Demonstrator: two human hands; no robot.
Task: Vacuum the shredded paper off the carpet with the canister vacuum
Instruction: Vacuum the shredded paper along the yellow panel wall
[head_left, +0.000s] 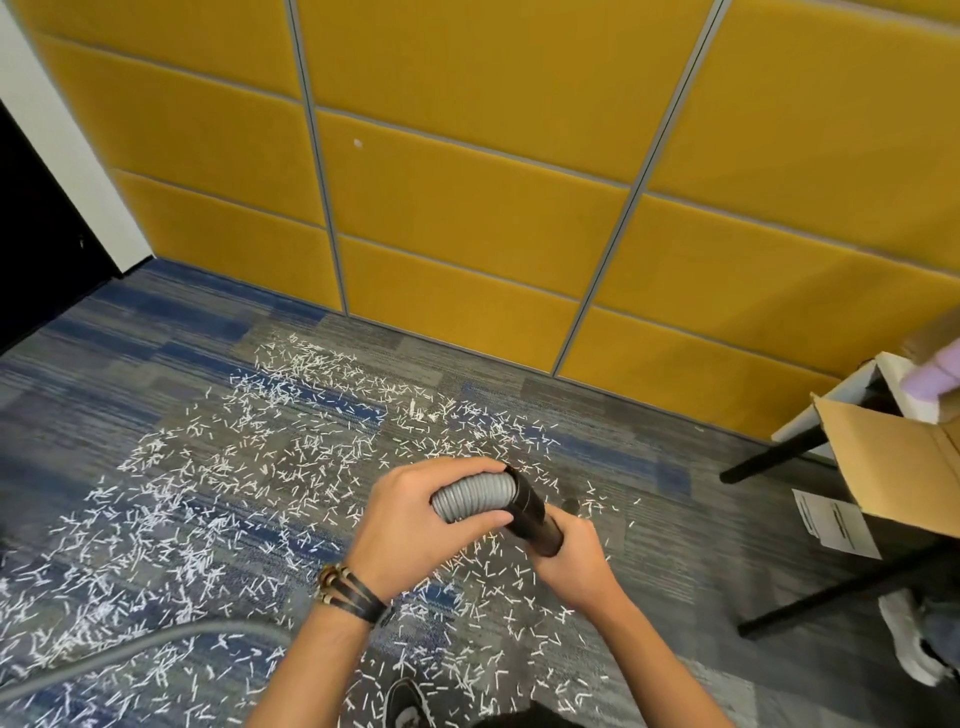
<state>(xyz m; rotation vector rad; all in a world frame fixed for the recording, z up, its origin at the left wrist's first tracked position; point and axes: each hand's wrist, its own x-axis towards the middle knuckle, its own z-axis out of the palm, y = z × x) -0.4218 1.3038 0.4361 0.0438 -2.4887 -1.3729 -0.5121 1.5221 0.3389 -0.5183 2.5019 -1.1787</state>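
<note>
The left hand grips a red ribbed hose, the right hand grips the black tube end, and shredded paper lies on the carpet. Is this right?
Not quite. The head view shows the ribbed hose is grey, not red. The left hand does grip it, the right hand grips the black tube end, and shredded paper lies on the carpet.

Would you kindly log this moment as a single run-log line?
left hand: grips grey ribbed hose | right hand: holds black tube | shredded paper: scattered across carpet
</note>
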